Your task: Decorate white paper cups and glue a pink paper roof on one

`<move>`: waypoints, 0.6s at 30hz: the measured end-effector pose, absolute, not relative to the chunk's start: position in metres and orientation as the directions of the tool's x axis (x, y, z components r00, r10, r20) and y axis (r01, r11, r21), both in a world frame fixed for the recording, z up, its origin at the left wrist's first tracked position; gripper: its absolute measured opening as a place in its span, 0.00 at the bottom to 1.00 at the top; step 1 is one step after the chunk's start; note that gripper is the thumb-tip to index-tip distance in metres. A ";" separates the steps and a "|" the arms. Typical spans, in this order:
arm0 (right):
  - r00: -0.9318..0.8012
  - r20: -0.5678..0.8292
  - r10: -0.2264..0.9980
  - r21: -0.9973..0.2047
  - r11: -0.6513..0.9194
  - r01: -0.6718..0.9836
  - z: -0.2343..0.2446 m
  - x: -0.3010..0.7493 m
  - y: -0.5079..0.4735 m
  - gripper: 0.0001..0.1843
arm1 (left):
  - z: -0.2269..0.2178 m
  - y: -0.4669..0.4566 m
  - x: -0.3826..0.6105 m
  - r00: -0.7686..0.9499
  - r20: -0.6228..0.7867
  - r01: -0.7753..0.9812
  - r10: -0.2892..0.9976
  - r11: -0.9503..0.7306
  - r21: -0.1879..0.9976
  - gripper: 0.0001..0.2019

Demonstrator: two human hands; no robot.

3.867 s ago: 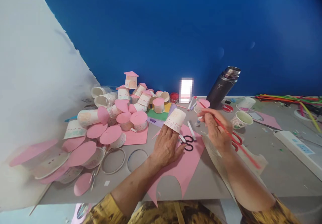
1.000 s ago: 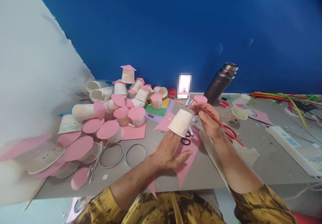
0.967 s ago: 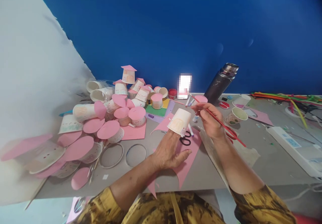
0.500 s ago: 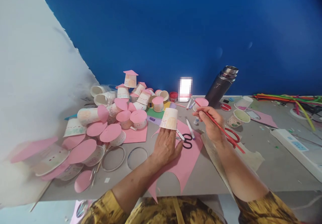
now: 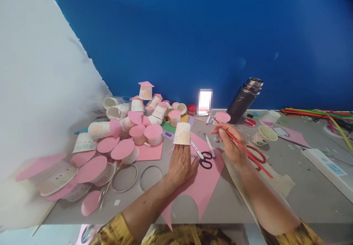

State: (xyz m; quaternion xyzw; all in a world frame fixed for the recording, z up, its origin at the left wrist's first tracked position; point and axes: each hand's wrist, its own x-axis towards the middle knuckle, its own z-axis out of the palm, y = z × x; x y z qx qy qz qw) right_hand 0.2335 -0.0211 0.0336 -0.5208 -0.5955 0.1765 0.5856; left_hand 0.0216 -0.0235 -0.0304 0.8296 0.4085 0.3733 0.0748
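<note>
My left hand [image 5: 180, 164] has its fingers up inside an upturned white paper cup [image 5: 182, 133], holding it above the pink paper. The cup has an orange door-like drawing and small reddish marks; the fingertips are hidden inside. In my right hand [image 5: 233, 142] is a thin red-handled paintbrush [image 5: 237, 142], pinched near its front end and slanting up to the left. Its tip is close to a pink-topped cup [image 5: 222, 117], and I cannot tell whether they touch. Below the left hand lie black-handled scissors [image 5: 206, 160] and white markers [image 5: 210, 146] on cut pink paper [image 5: 205, 186].
Many pink-topped paper cups [image 5: 122, 148] crowd the left side. Two tape rings [image 5: 124, 178] lie nearer me. An open dark flask [image 5: 244, 100] leans at the back. Red scissors [image 5: 257, 154], a patterned cup [image 5: 264, 135] and a power strip [image 5: 328, 169] are on the right.
The whole view has shifted slightly, so things sit a little lower. The cup on my left hand has moved slightly left and turned a little. My right hand keeps its hold on the paintbrush.
</note>
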 end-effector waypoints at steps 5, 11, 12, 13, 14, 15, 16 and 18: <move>0.211 0.576 0.790 -0.770 0.437 0.465 0.033 0.236 -0.019 0.16 | -0.012 -0.021 0.017 0.376 0.416 0.306 0.828 -0.535 0.788 0.40; 0.317 0.570 0.758 -0.788 0.397 0.470 0.022 0.245 -0.012 0.17 | 0.009 -0.005 0.014 0.328 0.220 -0.502 0.919 -0.028 0.864 0.28; 0.319 0.571 0.756 -0.788 0.396 0.472 0.021 0.246 -0.011 0.17 | 0.011 -0.002 0.012 0.319 0.145 -0.568 0.937 0.066 0.821 0.26; 0.314 0.578 0.753 -0.781 0.399 0.480 0.021 0.246 -0.011 0.17 | 0.012 0.002 0.010 0.313 0.072 -0.621 0.947 0.147 0.770 0.24; 0.303 0.589 0.749 -0.770 0.406 0.493 0.020 0.246 -0.010 0.16 | 0.013 0.005 0.008 0.308 0.012 -0.669 0.951 0.207 0.714 0.23; 0.287 0.599 0.747 -0.756 0.411 0.510 0.019 0.246 -0.009 0.16 | 0.014 0.007 0.006 0.302 -0.035 -0.710 0.953 0.250 0.658 0.22; 0.267 0.610 0.746 -0.740 0.415 0.530 0.018 0.245 -0.007 0.15 | 0.014 0.009 0.004 0.296 -0.073 -0.745 0.952 0.278 0.606 0.20; 0.195 0.628 0.754 -0.693 0.428 0.580 0.014 0.245 -0.004 0.15 | 0.014 0.012 0.002 0.280 -0.139 -0.799 0.950 0.311 0.514 0.17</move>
